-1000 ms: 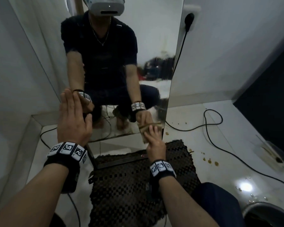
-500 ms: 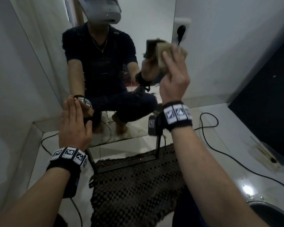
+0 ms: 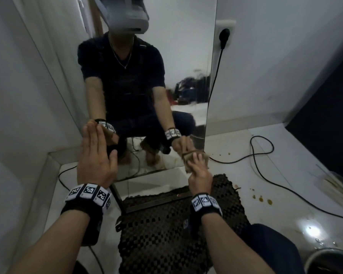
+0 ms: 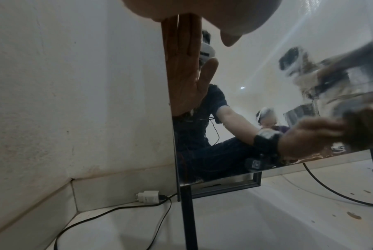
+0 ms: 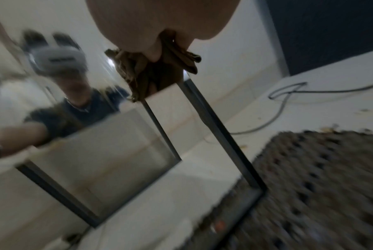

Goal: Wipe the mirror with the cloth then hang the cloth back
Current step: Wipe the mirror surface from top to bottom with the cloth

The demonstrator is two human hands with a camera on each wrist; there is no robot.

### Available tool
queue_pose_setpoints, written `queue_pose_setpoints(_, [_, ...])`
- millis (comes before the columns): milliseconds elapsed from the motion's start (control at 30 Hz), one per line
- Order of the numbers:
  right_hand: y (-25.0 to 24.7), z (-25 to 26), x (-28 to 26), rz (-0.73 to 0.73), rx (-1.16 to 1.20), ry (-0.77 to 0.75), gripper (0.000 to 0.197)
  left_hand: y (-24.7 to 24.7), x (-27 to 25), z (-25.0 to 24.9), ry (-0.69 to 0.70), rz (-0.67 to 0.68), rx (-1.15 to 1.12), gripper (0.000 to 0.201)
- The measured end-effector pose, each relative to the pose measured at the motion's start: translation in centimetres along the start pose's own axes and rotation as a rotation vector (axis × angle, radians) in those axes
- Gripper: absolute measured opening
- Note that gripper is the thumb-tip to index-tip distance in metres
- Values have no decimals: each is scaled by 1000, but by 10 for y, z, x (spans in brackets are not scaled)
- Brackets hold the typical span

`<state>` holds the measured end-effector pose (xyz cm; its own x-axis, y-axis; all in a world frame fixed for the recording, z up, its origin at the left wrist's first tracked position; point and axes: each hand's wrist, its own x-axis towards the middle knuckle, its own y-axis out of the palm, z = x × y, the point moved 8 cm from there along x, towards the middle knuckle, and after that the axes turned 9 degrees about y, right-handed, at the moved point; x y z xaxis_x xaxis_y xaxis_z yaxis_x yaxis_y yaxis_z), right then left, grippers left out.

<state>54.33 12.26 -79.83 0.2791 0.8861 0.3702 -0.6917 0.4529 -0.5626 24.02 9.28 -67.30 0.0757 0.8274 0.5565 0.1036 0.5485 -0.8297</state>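
Brown cloth (image 3: 196,162), bunched, is gripped in the right hand (image 3: 199,177) and pressed to the lower right corner of the mirror (image 3: 182,56); the right wrist view shows fingers curled round it. Left hand (image 3: 95,161) is flat, fingers straight and together, palm against the mirror's left edge, grasping nothing. Mirror stands upright on a dark metal frame (image 4: 186,211) on the white tiled floor (image 3: 285,171), in a wall corner. Dark woven mat (image 3: 166,234) lies at the frame's foot. Black cable (image 3: 265,159) trails across the floor to the right; white charger (image 4: 148,197) lies by the left wall.
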Motion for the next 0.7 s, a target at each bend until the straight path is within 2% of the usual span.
queue_pose_setpoints(67, [16, -24, -22, 152, -32, 123, 45, 0, 0, 0, 3, -7, 2, 73])
queue_pose_setpoints(133, [16, -45, -37, 209, 21, 307, 43, 0, 0, -1, 4, -7, 9, 73])
queue_pose_setpoints(200, [0, -54, -46, 58, 150, 469, 49, 1, 0, 0, 11, -8, 22, 73])
queue_pose_setpoints(300, [-31, -47, -42, -307, 372, 618, 53, 0, 1, 0, 19, -13, 43, 73])
queue_pose_setpoints(367, [-33, -37, -24, -399, 479, 633, 51, 1, 0, 0, 23, -11, 49, 74])
queue_pose_setpoints(467, [-14, -8, -3, -353, 507, 583, 49, 3, 1, 1, 5, 1, 63, 74])
queue_pose_setpoints(533, [4, 14, -13, -339, 464, 545, 48, 5, 1, 1, -2, 11, 72, 74])
queue_pose_setpoints(700, [76, 73, -73, -81, 476, 441, 58, 7, 1, 3, 5, 4, 59, 74])
